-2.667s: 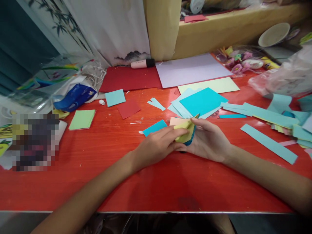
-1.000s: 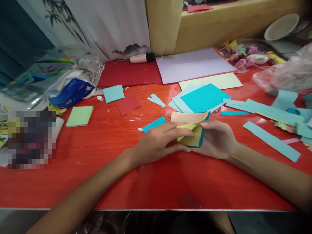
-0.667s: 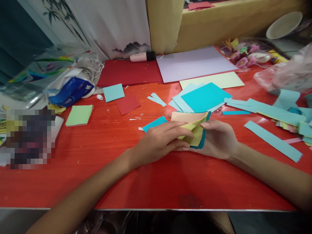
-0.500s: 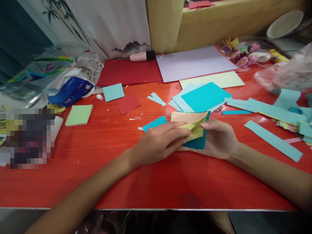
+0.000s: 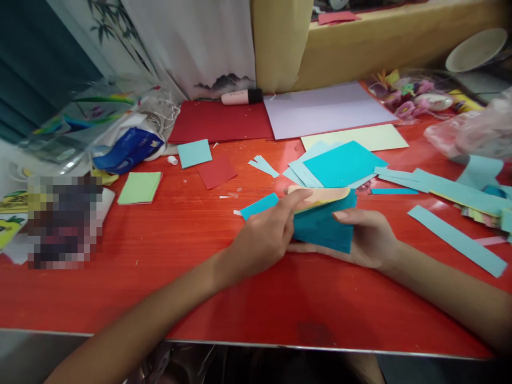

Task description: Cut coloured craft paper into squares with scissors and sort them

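Both my hands hold a small stack of square paper sheets (image 5: 324, 226) just above the red table (image 5: 240, 298). A teal sheet faces up. My left hand (image 5: 266, 237) bends yellow and peach sheets (image 5: 322, 194) up and back at the stack's far edge, fingers pinched on them. My right hand (image 5: 370, 237) cups the stack from below and from the right, its thumb on the teal sheet.
Behind the hands lie teal and light blue sheets (image 5: 340, 165), paper strips (image 5: 456, 240) to the right, a teal scrap (image 5: 260, 205), a red square (image 5: 217, 172), a light blue square (image 5: 194, 153), a green pad (image 5: 140, 188), large red (image 5: 220, 121) and lilac (image 5: 326, 109) sheets, a plastic bag (image 5: 472, 133).
The yellow sheets that lay on top have been flipped back by my left hand, and a teal sheet now shows on the stack. The view has shifted slightly.
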